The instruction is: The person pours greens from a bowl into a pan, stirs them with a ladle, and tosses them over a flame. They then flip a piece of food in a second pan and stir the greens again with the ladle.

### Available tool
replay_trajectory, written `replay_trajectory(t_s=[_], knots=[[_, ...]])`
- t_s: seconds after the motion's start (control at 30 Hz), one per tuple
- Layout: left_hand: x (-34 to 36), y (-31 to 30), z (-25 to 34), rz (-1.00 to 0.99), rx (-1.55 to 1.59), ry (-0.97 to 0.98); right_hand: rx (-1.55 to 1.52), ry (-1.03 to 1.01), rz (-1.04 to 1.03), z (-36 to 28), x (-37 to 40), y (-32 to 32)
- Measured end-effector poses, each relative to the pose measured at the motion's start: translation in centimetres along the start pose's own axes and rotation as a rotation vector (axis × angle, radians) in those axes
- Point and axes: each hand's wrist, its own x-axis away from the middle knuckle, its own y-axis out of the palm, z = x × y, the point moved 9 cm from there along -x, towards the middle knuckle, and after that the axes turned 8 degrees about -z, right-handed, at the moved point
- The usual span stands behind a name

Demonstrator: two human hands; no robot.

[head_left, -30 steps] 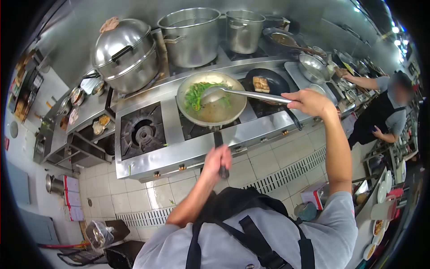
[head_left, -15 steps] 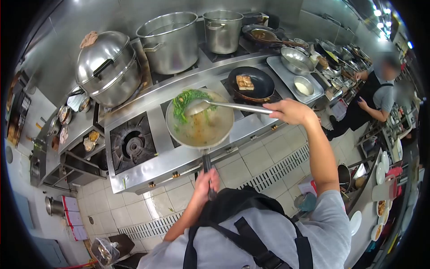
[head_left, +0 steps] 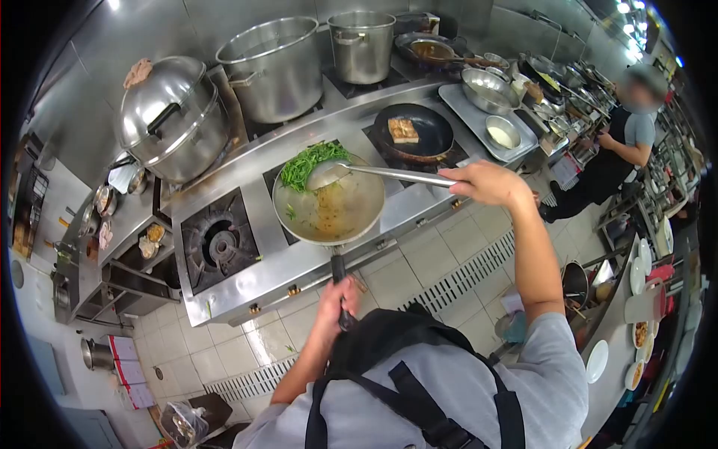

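Note:
My left hand [head_left: 340, 299] is wrapped round the black handle of a light-coloured pan [head_left: 359, 206] over the stove. Chopped greens [head_left: 313, 163] lie heaped at the pan's far left side, with brown liquid or residue on its bottom. In my right hand [head_left: 486, 183] is the long handle of a metal ladle [head_left: 404, 174]. The ladle's bowl rests against the greens. Beyond it, a black pan [head_left: 434, 131] on a burner holds a browned square block [head_left: 402, 131].
Large steel pots [head_left: 280, 82] and a domed lidded pot [head_left: 176, 120] line the back. A bare burner [head_left: 222, 247] lies left. A tray [head_left: 523, 138] with bowls stands right, and a co-worker [head_left: 632, 142] is farther right. Plates [head_left: 597, 361] are at the lower right.
The greens are now gathered more compactly at the pan's far left, showing more of its bottom. The co-worker's arms have come closer to the body.

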Motion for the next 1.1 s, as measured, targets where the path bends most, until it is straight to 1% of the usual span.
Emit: replay_trajectory(t_s=[0.03,0.07,0.1,0.13,0.17,0.23,0.3,0.33,0.37,0.43,0.5,0.53,0.57,0.63,0.7,0.73,0.77,0.8,0.83,0.9,0.93,0.97,1.03,1.1], knots=[[-0.7,-0.6,1.0,-0.068,-0.064,0.032,-0.01,-0.023,-0.055,-0.3,0.7,0.5],[-2.0,-0.6,2.0,-0.073,0.034,-0.041,-0.012,0.023,-0.112,-1.0,1.0,0.3],[-3.4,-0.2,3.2,-0.077,0.21,-0.068,-0.009,0.013,-0.116,-1.2,0.5,0.4],[-5.4,-0.4,4.0,-0.072,0.314,-0.078,0.019,0.018,-0.107,-1.2,-0.2,0.6],[-7.0,-0.5,3.8,0.062,0.585,-0.187,0.047,0.024,-0.1,-1.0,-0.9,0.9],[-7.2,0.7,4.1,0.042,0.396,-0.092,0.053,-0.024,-0.06,-1.0,-2.2,1.0],[-4.2,0.8,2.9,-0.111,0.065,0.116,0.016,0.057,-0.013,-0.5,-2.3,0.4],[-2.2,0.7,2.3,-0.079,-0.112,0.121,-0.022,-0.022,0.056,-0.5,-1.8,0.1],[-0.6,0.8,0.9,-0.007,-0.001,0.023,-0.019,-0.024,0.068,-0.1,-1.2,-0.2],[-0.3,1.0,1.1,-0.055,0.097,-0.014,-0.042,-0.013,-0.024,0.0,0.0,0.2],[-3.1,-0.1,3.5,-0.143,0.083,0.107,-0.057,-0.045,-0.09,-0.3,0.1,0.5],[-4.4,0.2,4.2,-0.092,0.301,-0.005,-0.036,-0.043,-0.093,-0.5,-0.3,0.7],[-5.9,0.0,4.2,0.028,0.534,-0.135,-0.013,-0.038,-0.088,-0.7,-0.9,0.8],[-7.3,0.3,4.5,0.058,0.52,-0.105,0.0,-0.036,-0.075,-1.0,-2.3,1.4],[-4.9,0.7,4.0,-0.11,0.054,0.159,0.019,-0.026,-0.047,-1.2,-2.8,0.3],[-3.1,0.1,2.4,-0.075,-0.031,0.098,-0.019,0.003,-0.017,-1.3,-2.2,-0.2],[-1.1,0.9,1.7,-0.066,-0.022,0.069,-0.059,0.032,0.019,-1.3,-1.7,-0.4],[0.0,1.4,1.6,-0.004,0.047,0.025,-0.024,-0.008,0.055,-0.9,-1.3,-0.3],[0.9,1.3,1.1,0.068,0.125,-0.024,-0.025,-0.005,0.054,-0.7,-1.1,-0.7],[-2.0,-1.2,1.9,-0.112,-0.011,0.09,-0.03,-0.016,-0.037,-1.2,-0.1,0.2],[-3.3,-1.0,2.4,-0.107,0.264,0.012,-0.046,-0.009,-0.097,-1.0,-0.2,0.8],[-5.0,-1.1,3.0,-0.073,0.419,-0.051,-0.047,0.001,-0.093,-0.7,-0.6,0.8],[-7.3,-0.6,4.2,0.086,0.596,-0.136,0.037,-0.018,-0.077,-0.8,-2.1,1.9],[-7.2,-0.3,4.1,-0.057,0.365,0.027,0.029,0.028,-0.08,-0.6,-3.1,1.8]])
